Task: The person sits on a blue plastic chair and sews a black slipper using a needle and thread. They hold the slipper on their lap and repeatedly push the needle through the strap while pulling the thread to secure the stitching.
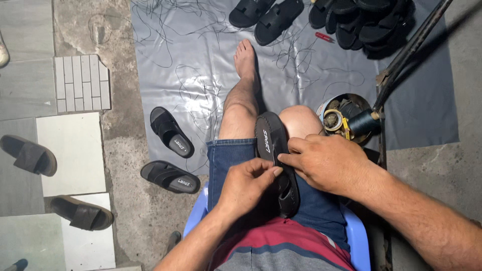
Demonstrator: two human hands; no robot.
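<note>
Downward, the view falls on a seated person's lap, where a black slide sandal (273, 160) lies lengthwise between the thighs, toe end near the raised knee, seemingly propped there so both hands can work its edge. The left hand (246, 186) curls half-closed, fingertips pinching the sandal's side near the strap. The right hand (326, 161) rests on the opposite side, fingers bent and pressing the rim; whether either hand also holds a needle or thread is too small to tell. Left of the legs, two more black sandals (170, 150) lie on a grey plastic sheet (165, 75) strewn with thread offcuts. A tin of thread spools (346, 120) sits just beside the right knee, within easy reach. Finished sandals pile (366, 20) at the sheet's far edge.
</note>
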